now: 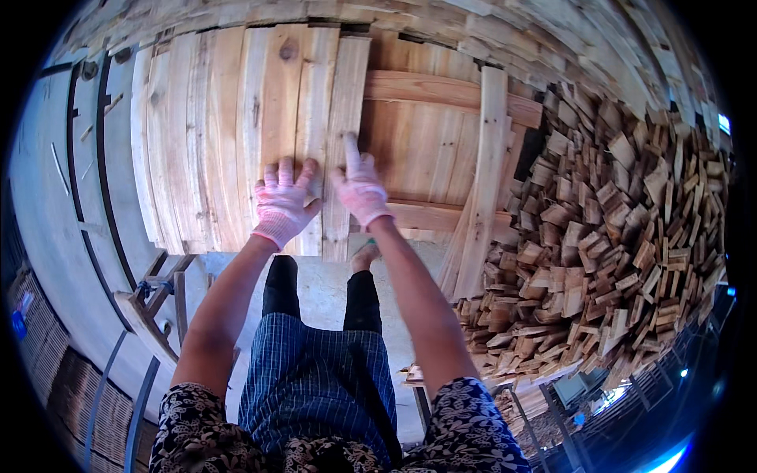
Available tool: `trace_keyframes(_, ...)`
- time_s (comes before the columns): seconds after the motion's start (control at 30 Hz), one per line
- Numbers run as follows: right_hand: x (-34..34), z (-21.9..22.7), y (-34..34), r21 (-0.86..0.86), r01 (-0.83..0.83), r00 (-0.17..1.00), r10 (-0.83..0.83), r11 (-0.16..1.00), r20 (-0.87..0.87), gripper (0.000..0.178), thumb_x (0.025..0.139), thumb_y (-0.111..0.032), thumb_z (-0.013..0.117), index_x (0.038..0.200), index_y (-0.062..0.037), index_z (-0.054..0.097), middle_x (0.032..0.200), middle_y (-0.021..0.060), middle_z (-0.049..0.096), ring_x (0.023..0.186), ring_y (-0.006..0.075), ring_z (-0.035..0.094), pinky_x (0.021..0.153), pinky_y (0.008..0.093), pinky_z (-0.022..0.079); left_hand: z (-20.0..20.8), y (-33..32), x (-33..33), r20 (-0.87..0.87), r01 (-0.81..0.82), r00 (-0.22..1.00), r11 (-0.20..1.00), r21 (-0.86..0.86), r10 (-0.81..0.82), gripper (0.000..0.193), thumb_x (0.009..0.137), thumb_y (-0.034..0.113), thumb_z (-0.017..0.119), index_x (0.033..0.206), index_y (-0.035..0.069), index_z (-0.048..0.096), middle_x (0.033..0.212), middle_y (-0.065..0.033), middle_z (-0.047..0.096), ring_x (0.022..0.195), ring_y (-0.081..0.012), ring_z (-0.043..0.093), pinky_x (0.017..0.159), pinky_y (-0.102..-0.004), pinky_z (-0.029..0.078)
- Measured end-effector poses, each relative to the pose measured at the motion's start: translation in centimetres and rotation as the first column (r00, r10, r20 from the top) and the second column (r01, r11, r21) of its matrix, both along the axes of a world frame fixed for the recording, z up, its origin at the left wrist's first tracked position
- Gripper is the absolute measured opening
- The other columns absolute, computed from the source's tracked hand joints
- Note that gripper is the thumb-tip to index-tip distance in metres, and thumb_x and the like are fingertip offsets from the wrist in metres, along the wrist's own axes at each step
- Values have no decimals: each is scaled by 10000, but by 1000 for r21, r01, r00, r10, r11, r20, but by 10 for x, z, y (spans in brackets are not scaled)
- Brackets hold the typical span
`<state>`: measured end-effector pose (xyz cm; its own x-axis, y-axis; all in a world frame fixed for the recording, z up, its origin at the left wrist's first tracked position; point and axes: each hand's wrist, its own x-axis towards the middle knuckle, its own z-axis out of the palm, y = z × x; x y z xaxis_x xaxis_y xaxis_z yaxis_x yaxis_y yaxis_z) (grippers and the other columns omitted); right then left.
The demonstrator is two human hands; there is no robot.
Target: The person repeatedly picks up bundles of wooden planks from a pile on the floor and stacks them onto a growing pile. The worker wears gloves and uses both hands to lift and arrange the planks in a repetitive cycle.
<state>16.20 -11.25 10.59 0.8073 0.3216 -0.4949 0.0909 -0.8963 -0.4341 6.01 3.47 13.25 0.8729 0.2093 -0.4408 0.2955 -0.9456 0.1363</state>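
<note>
A row of pale wooden planks (221,142) lies side by side in front of me. My left hand (284,201), in a pink-and-white knit glove, rests flat on them with its fingers spread. My right hand (361,188), gloved alike and slightly blurred, lies on the rightmost plank (349,87) of the row, one finger stretched along it; neither hand grips anything. Right of this plank, two reddish crosspieces, an upper rail (430,89) and a lower rail (426,216), run over more boards (426,150). A loose narrow plank (487,165) lies across the rails' right ends.
A large heap of short wood offcuts (599,236) rises on the right. Stacked lumber (473,24) runs along the far side. A wooden stand (154,327) is at the lower left, and pale concrete floor (323,284) shows around my legs.
</note>
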Motion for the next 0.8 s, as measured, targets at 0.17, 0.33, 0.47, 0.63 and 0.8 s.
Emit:
trace_keyframes(0.17,77,50,-127,-415,184,899,19,891,438,833,871,-403,699,1597,-246,321,1437,282,413,1317,454,463,1067,639,382,5,10,17,-193,-24,981,999,-33,17,795,782,496,764,1473,237,469,1426,-163,437,1313,-427,414,1019,-549,443)
trace_keyframes(0.33,93,23,-229,-361,243,969,-213,900,121,959,864,-342,736,1636,-279,170,1522,305,313,1331,470,470,1124,534,400,-7,8,45,-266,-80,961,997,5,78,762,779,510,787,1410,191,503,1362,-192,473,1238,-440,488,998,-527,488)
trace_keyframes(0.47,109,39,-256,-128,247,969,-243,961,49,950,867,-246,734,1637,-208,177,1500,308,379,1320,458,503,1118,459,435,-8,15,47,-295,-82,952,996,21,85,776,766,505,813,1410,212,495,1376,-183,463,1263,-440,477,1031,-505,495)
trace_keyframes(0.63,114,67,-297,272,424,905,-398,864,-149,959,825,-133,778,1601,-25,226,1491,264,443,1334,342,507,1133,397,422,-12,20,47,-307,-104,945,993,55,116,778,752,463,840,1413,254,488,1399,-161,455,1285,-420,470,1057,-497,485)
trace_keyframes(0.8,75,52,-336,262,359,930,-368,896,-16,982,796,-148,801,1597,-28,246,1512,250,436,1366,350,476,1161,387,389,9,-40,60,-191,-82,977,992,97,99,696,842,470,753,1405,163,483,1369,-174,483,1254,-413,511,1077,-486,464)
